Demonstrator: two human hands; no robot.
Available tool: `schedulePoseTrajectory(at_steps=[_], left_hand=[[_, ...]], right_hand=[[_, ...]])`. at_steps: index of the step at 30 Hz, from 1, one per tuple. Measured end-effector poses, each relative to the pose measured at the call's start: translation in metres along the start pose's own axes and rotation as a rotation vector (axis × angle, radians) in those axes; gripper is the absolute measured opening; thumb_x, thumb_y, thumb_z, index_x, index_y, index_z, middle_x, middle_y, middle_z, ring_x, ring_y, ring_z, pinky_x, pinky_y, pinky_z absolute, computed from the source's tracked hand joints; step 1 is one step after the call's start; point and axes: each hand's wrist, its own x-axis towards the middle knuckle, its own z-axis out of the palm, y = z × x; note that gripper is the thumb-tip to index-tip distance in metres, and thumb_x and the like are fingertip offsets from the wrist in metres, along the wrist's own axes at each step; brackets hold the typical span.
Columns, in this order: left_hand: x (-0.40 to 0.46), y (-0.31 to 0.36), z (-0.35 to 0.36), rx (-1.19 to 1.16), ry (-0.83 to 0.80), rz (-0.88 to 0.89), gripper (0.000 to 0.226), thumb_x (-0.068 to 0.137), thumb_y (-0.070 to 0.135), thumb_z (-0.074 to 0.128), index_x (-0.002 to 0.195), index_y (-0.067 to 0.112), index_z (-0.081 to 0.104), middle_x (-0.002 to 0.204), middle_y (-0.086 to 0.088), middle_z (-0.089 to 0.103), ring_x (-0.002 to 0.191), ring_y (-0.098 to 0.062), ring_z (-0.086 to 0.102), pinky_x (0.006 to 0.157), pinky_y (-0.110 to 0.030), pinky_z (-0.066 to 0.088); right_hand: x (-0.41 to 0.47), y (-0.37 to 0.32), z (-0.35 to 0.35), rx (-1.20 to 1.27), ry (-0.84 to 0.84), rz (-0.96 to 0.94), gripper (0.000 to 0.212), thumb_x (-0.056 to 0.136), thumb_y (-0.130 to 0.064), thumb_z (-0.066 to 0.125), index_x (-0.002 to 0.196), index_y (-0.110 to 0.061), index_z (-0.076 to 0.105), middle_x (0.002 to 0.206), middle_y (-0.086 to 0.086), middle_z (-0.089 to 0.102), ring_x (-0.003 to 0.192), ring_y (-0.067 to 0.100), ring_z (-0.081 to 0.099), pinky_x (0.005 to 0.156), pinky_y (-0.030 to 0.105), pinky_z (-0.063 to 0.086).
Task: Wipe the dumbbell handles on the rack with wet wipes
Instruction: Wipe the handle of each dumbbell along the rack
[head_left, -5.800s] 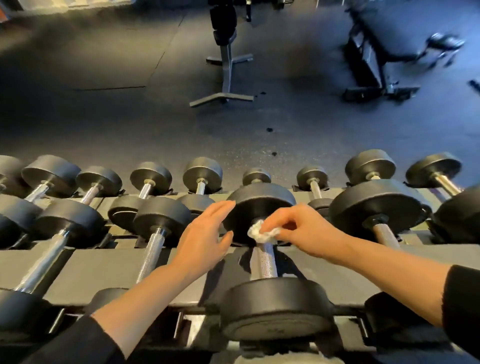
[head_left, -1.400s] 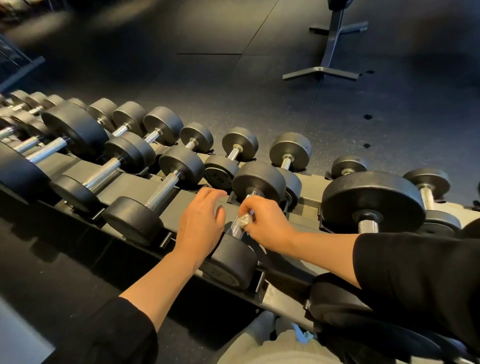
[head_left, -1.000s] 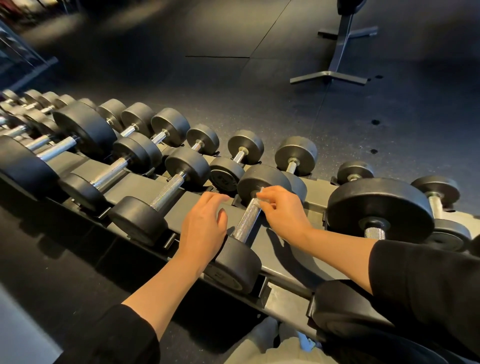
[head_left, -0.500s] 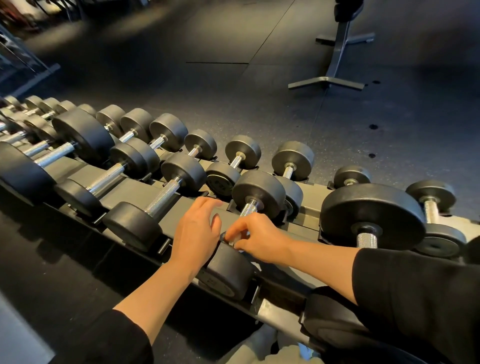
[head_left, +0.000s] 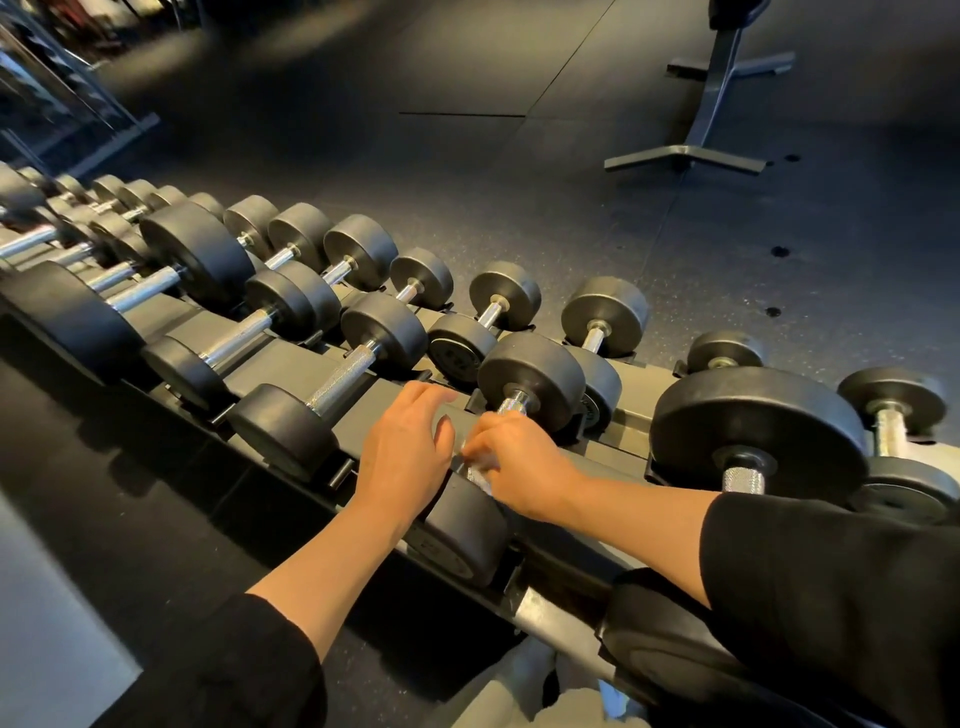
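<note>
A black dumbbell (head_left: 530, 376) with a knurled steel handle lies on the sloped rack (head_left: 291, 364) in front of me. My right hand (head_left: 519, 467) curls round the near part of that handle with a white wet wipe (head_left: 480, 462) pressed against the metal. Only a short stretch of handle shows beyond my fingers. My left hand (head_left: 405, 457) rests flat, fingers straight, on the near weight head (head_left: 457, 535) and the rack beside it. Both forearms are bare below black sleeves.
Several more dumbbells (head_left: 332, 379) fill two rows of the rack, running away to the left. A large dumbbell (head_left: 753, 431) sits just right of my right arm. A metal stand base (head_left: 691, 150) is on the dark rubber floor beyond.
My right hand slid up the handle toward the far head, then back down to the near end. My left hand stayed on the near head. Earlier I worked on a bigger dumbbell.
</note>
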Motion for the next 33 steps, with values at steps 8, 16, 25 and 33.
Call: schedulePoseTrajectory(at_steps=[8,16,25,33], left_hand=[[0.001,0.001,0.003,-0.040,0.039,-0.027,0.027,0.089,0.007,0.055,0.115,0.013,0.063,0.114,-0.001,0.060,0.102,-0.012,0.056,0.084,-0.018,0.036],[0.000,0.001,0.005,-0.089,0.027,-0.038,0.029,0.089,0.007,0.056,0.116,0.014,0.064,0.116,0.000,0.060,0.099,-0.011,0.057,0.082,-0.012,0.033],[0.035,-0.028,0.009,-0.402,-0.217,-0.063,0.045,0.089,0.005,0.057,0.127,0.026,0.051,0.126,0.011,0.049,0.105,-0.011,0.056,0.095,-0.026,0.047],[0.112,-0.062,0.014,-0.257,-0.470,0.360,0.058,0.090,0.008,0.057,0.144,0.019,0.037,0.147,0.002,0.039,0.134,-0.016,0.038,0.108,-0.027,0.030]], right_hand=[[0.000,0.008,-0.010,0.224,0.222,0.119,0.031,0.086,0.000,0.058,0.115,-0.008,0.066,0.122,0.004,0.059,0.113,0.019,0.051,0.098,0.024,0.039],[0.004,0.015,-0.010,-0.083,0.036,0.222,0.055,0.083,-0.003,0.062,0.134,-0.015,0.047,0.137,0.002,0.045,0.120,0.026,0.036,0.099,0.030,0.036],[0.004,0.008,-0.012,-0.030,-0.009,0.189,0.055,0.084,0.001,0.062,0.134,-0.019,0.053,0.141,-0.004,0.048,0.130,0.015,0.039,0.110,0.029,0.033],[0.014,-0.014,-0.021,0.296,0.093,0.394,0.040,0.081,0.007,0.061,0.112,-0.017,0.071,0.114,-0.004,0.068,0.103,0.006,0.061,0.091,0.019,0.049]])
